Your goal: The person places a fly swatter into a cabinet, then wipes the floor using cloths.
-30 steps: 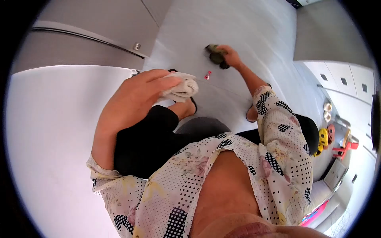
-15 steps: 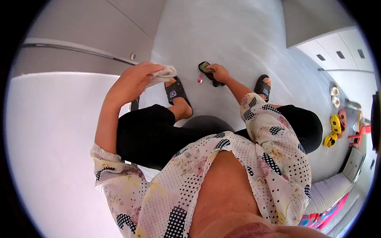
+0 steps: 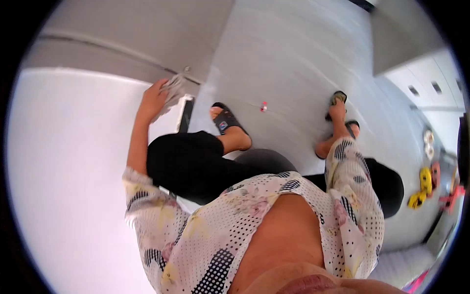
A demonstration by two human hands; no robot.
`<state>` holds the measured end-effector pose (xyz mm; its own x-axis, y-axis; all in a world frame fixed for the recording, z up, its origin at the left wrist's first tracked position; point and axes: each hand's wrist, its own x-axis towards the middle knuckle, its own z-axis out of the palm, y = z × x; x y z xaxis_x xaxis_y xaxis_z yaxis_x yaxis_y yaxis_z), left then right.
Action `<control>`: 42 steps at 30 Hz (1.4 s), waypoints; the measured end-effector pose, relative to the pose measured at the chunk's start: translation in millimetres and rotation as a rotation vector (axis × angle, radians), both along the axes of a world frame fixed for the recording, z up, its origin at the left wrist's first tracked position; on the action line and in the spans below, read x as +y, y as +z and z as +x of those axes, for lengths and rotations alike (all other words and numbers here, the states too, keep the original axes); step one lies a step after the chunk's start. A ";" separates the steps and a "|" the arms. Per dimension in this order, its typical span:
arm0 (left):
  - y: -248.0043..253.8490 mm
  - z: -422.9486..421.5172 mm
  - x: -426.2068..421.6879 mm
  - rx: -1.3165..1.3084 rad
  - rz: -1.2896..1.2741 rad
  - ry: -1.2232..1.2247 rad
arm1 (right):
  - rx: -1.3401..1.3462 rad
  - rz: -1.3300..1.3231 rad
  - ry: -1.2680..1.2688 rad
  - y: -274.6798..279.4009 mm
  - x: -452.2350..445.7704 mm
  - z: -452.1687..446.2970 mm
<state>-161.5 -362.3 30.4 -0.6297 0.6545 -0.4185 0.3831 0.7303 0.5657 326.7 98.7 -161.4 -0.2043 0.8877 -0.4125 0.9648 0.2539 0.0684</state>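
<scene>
A crumpled pale cloth (image 3: pixel 172 92) is gripped in my left hand (image 3: pixel 153 102), which is raised at the left beside the white surface. Out to the right, my right hand (image 3: pixel 337 110) is closed on a dark shoe with an olive-green inside (image 3: pixel 338 96), held low near my right foot. My fingers cover part of the shoe, so its full shape is hidden. Between my feet lies a small red-and-white object (image 3: pixel 264 107), too small to name, touched by neither hand.
My feet wear dark slide sandals (image 3: pixel 228 120), set wide apart. A white surface (image 3: pixel 73 171) fills the left side, below a grey cabinet (image 3: pixel 127 29). Yellow shoes (image 3: pixel 425 182) and white shoes (image 3: pixel 429 144) stand at the far right, near white drawers (image 3: pixel 426 88).
My right hand has carried the shoe right, from mid-floor to beside my right foot. My left hand has moved left with the cloth, which now hangs looser. The view has shifted slightly.
</scene>
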 end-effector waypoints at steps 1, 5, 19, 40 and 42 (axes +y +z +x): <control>-5.0 -10.0 -23.0 0.044 -0.045 0.034 | -0.010 -0.038 0.075 9.3 -41.8 -25.7; -17.2 -20.9 -67.1 0.209 -0.131 0.185 | 0.049 -0.176 0.425 5.0 -153.1 -83.5; 50.9 -38.0 -64.7 0.042 0.329 0.607 | 0.101 -0.757 0.671 91.1 -161.3 -145.1; 356.3 196.4 -15.5 0.088 0.293 -0.860 | 1.108 -0.355 1.125 632.1 -331.3 -470.0; 340.7 196.9 -29.3 0.118 0.312 -0.856 | 1.168 -0.159 1.269 647.2 -342.1 -499.1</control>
<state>35.4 -391.5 371.1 0.0942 0.9897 -0.1082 0.7905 -0.0083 0.6124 -172.4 -243.5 485.9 -0.9173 -0.0807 0.3898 -0.3069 0.7671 -0.5633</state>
